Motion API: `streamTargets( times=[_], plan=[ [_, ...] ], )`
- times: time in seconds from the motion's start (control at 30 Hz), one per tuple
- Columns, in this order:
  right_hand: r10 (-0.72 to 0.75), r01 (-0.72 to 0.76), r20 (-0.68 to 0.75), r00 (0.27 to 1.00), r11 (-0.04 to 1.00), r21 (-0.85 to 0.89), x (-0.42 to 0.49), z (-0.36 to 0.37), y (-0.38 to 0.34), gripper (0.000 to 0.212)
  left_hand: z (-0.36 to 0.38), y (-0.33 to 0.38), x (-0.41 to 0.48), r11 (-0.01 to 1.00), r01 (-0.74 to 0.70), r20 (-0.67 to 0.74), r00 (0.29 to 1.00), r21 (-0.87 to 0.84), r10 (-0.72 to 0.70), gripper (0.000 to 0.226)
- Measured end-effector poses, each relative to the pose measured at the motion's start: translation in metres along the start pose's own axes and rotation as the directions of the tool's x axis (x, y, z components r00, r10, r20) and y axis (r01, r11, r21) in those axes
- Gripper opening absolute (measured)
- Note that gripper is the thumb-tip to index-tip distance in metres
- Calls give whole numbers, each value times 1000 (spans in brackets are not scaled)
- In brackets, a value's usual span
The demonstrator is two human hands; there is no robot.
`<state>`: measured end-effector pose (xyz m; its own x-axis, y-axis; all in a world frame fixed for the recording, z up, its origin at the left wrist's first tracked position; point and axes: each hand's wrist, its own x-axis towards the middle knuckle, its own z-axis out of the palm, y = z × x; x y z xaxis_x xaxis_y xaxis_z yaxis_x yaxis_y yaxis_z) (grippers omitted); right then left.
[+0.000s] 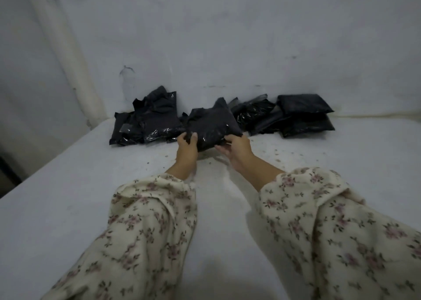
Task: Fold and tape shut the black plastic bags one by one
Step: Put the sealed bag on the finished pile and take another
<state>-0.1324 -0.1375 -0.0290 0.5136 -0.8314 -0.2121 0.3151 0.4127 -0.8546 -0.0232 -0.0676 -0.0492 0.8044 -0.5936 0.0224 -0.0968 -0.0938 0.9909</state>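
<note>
Black plastic bag (211,126): left grip (187,143) and right grip (237,148) clamp its near edge, above the white surface (91,197).

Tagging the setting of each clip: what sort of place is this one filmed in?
Probably a plain room in a home, not a workshop: a white padded surface, perhaps a bed, set against a bare scuffed wall, a white pipe in the left corner, and black plastic bags piled along the wall.
</note>
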Motion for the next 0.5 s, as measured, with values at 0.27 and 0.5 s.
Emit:
streamTargets(
  times=[0.27,0.5],
  plan=[
    [195,-132,179,964,941,-312,-67,-91,-20,12,-18,7,-67,933,329,399,882,-145,-250,39],
    [267,-156,188,945,875,-458,-107,-142,-39,32,-14,10,-116,920,384,654,717,-83,-240,46]
  ],
)
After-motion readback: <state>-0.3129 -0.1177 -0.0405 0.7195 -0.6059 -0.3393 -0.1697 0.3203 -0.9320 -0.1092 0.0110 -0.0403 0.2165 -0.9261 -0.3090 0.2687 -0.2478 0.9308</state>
